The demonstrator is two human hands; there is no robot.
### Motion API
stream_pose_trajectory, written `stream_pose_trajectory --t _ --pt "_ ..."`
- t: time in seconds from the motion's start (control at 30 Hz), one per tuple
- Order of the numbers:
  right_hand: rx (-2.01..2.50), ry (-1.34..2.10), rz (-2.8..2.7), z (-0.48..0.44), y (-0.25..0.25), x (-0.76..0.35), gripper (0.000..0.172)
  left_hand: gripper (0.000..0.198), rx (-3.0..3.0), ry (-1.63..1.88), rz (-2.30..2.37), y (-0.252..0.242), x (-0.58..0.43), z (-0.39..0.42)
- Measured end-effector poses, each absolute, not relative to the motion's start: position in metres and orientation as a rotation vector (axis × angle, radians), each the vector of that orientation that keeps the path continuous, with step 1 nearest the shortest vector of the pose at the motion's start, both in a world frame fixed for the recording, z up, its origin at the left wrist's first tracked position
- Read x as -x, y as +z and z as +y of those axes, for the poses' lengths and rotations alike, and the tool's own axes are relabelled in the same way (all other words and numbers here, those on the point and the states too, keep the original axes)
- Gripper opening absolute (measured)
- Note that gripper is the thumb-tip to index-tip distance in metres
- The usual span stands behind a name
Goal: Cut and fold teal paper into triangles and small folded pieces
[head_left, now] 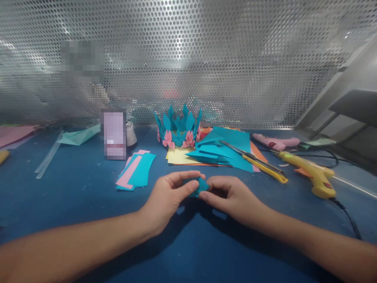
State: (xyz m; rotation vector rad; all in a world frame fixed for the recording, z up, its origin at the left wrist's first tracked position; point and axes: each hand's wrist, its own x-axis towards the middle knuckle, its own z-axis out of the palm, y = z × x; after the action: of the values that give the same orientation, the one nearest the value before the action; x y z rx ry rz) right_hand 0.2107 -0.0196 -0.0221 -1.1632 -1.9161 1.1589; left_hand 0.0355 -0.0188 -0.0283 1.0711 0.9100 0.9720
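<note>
A small folded piece of blue paper (202,185) is held between my two hands, just above the table in the middle of the view. My left hand (172,194) pinches its left side between thumb and fingers, covering part of it. At its right edge, the thumb and fingertips of my right hand (228,194) close on the same piece. Beyond my hands stands a blue paper crown (178,127) with pink bows along its base. Blue and pink paper strips (143,169) lie to the left, beyond my left wrist.
Blue sheets (235,151) lie on yellow and orange paper, with a yellow cutter (265,169) on top. At the right are a yellow glue gun (316,173) and a pink one (275,141), with cords. A white spool (130,133) and perforated metal panel (182,51) stand behind.
</note>
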Motion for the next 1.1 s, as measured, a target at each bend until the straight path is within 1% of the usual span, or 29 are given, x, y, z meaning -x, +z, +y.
stream_pose_trajectory --t 0.2,0.37,0.67,0.9,1.1 --pt "1.124 1.239 -1.875 -0.0198 -0.0202 -0.2114 0.027 0.026 -1.039 0.950 0.929 -0.0289 -0.0357 -0.0177" --pt "1.153 1.297 -1.853 -0.0215 -0.0183 -0.2114 0.022 0.025 -1.036 0.966 0.941 -0.0280 -0.0359 -0.0178" --pt "1.135 1.323 -1.838 -0.0213 -0.0243 -0.2143 0.025 0.025 -1.086 0.986 0.907 -0.0257 -0.0366 -0.0205" --pt "1.092 1.320 -1.877 -0.0181 -0.0227 -0.2179 0.038 0.023 -1.043 0.963 0.869 -0.0263 -0.0370 -0.0203" --pt "1.090 1.226 -1.948 -0.0197 -0.0200 -0.2171 0.032 0.021 -1.142 1.010 0.878 -0.0248 -0.0358 -0.0203"
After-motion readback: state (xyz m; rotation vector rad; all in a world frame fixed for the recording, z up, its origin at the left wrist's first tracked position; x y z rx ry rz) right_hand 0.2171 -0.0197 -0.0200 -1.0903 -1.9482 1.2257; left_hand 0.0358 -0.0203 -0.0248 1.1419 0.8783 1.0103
